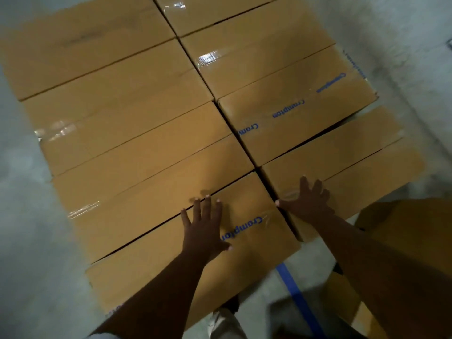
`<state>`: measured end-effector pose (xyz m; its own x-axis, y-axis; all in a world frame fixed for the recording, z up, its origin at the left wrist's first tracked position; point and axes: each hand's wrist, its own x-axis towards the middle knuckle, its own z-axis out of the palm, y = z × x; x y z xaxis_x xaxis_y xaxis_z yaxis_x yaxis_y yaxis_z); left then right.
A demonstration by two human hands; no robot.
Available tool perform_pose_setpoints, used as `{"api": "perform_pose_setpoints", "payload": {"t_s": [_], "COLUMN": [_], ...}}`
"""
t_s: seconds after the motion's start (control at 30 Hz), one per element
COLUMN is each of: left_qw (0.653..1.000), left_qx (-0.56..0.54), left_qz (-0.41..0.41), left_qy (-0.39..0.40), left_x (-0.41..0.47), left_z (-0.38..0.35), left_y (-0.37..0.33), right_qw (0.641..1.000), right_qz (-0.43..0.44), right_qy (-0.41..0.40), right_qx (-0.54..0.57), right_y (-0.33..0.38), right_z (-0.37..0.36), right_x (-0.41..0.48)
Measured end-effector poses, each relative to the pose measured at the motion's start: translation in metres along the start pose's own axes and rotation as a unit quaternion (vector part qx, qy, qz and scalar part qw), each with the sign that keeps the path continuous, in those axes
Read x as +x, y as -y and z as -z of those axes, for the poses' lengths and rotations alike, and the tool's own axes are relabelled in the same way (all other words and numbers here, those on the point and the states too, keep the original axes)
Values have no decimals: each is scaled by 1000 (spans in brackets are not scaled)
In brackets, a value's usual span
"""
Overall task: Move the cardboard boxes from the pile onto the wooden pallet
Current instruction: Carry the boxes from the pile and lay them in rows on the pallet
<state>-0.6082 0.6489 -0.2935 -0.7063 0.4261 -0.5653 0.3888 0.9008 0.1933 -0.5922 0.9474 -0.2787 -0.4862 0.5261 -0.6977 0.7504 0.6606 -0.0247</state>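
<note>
Several brown cardboard boxes lie packed in two columns below me, sealed with clear tape, some with blue lettering. My left hand (204, 227) rests flat, fingers spread, on top of the nearest box of the left column (156, 267). My right hand (305, 200) lies flat with fingers apart on the near corner of the nearest box of the right column (362, 172). Neither hand grips anything. The boxes hide the pallet completely.
Grey concrete floor (29, 241) surrounds the stack. A blue tape line (297, 293) runs across the floor near my feet. More brown cardboard (401, 223) sits at the lower right, partly behind my right arm. A grey wall (415, 33) rises at the far right.
</note>
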Motion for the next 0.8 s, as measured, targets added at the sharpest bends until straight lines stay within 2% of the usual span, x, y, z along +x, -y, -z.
{"api": "perform_pose_setpoints", "payload": {"t_s": [0.23,0.8], "left_qw": [1000,999], "left_qx": [27,-16], "left_qz": [9,49], "left_qy": [10,2], "left_x": [27,15], "left_z": [-23,-31], "left_y": [-17,-2], "right_qw": [1000,999], "right_qz": [6,20], "right_qy": [17,33], "right_qx": [-3,-14], "right_y": [-19,12], "right_z": [-18,-42], "right_x": [22,-6]}}
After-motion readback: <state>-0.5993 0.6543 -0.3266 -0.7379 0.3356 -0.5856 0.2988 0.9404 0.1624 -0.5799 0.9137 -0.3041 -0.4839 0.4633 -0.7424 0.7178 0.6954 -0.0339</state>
